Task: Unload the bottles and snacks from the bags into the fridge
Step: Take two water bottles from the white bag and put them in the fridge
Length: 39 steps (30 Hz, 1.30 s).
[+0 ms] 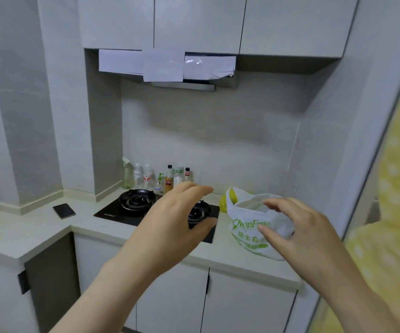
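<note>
A white plastic shopping bag [249, 227] with green print stands on the counter to the right of the stove, its mouth open. Something yellow [223, 203] shows at its far left side; I cannot tell if it is a second bag. My left hand [177, 219] hovers over the stove's right burner, fingers relaxed, holding nothing. Just in front of the bag, at its right side, my right hand [297, 227] has its fingers spread and lightly bent and holds nothing. No fridge is in view.
A black two-burner gas stove [136, 207] is set into the pale counter [38, 231]. Several bottles [160, 177] line the wall behind it. A dark phone [64, 211] lies to the left. A yellow dotted curtain [396, 212] hangs at the right. Cabinets and a hood are overhead.
</note>
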Each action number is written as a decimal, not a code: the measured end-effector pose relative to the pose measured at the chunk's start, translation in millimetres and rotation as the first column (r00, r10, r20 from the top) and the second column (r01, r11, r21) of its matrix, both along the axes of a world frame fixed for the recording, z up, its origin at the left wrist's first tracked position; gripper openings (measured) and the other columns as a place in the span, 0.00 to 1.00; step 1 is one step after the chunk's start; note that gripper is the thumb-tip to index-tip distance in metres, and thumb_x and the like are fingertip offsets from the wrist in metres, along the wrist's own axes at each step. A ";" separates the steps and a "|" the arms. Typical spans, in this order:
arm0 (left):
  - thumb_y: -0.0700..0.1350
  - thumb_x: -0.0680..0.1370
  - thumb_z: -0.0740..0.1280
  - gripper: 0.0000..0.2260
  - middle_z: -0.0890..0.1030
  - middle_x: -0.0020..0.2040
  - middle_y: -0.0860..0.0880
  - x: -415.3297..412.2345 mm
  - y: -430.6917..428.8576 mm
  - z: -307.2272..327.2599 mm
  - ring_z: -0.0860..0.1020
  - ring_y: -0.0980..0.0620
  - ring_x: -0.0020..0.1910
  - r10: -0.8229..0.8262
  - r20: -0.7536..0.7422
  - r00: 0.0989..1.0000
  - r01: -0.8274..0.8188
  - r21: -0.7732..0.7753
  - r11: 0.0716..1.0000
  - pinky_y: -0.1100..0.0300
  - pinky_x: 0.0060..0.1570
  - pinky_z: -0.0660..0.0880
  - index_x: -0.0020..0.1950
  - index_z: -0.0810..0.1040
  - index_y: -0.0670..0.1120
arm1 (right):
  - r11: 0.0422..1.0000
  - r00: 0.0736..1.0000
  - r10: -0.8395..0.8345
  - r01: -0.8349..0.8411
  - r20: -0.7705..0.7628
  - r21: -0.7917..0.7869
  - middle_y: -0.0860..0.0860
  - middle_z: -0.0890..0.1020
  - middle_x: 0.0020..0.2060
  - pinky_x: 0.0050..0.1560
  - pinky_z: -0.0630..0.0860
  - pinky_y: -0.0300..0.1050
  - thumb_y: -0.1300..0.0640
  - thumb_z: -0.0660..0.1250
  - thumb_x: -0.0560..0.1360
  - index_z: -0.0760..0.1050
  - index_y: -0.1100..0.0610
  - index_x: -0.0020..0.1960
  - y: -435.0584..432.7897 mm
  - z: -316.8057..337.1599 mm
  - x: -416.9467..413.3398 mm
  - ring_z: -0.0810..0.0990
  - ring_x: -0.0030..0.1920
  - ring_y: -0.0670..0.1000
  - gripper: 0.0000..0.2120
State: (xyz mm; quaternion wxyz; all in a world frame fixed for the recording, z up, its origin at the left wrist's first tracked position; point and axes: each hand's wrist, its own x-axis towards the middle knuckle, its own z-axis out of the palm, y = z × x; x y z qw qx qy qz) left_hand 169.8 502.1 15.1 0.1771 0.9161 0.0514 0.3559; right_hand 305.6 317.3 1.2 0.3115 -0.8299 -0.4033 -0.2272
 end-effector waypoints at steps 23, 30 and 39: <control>0.51 0.76 0.67 0.20 0.72 0.60 0.62 240.9 59.9 -19.9 0.71 0.64 0.59 -0.181 -0.037 0.983 0.180 -0.032 0.983 0.68 0.59 0.67 0.67 0.71 0.55 | 0.982 0.980 -0.177 0.171 -0.086 -0.077 0.42 0.78 0.54 0.56 0.74 0.43 0.51 0.72 0.71 0.76 0.48 0.59 41.4 -29.6 209.5 0.77 0.55 0.45 0.17; 0.52 0.76 0.66 0.19 0.72 0.59 0.62 315.2 113.4 -27.5 0.71 0.64 0.58 -0.272 -0.071 0.960 0.269 -0.051 0.962 0.66 0.57 0.69 0.67 0.70 0.55 | 0.964 0.962 -0.253 0.241 -0.103 -0.111 0.41 0.78 0.54 0.55 0.73 0.41 0.51 0.72 0.70 0.77 0.48 0.59 86.2 -34.2 268.1 0.77 0.55 0.44 0.18; 0.51 0.76 0.67 0.19 0.72 0.60 0.61 403.6 145.9 -51.9 0.71 0.64 0.58 -0.356 -0.114 0.928 0.350 -0.065 0.934 0.68 0.59 0.67 0.66 0.71 0.54 | 0.943 0.934 -0.322 0.303 -0.152 -0.138 0.43 0.79 0.53 0.56 0.74 0.43 0.53 0.73 0.70 0.78 0.50 0.59 110.3 -53.6 338.3 0.78 0.54 0.45 0.17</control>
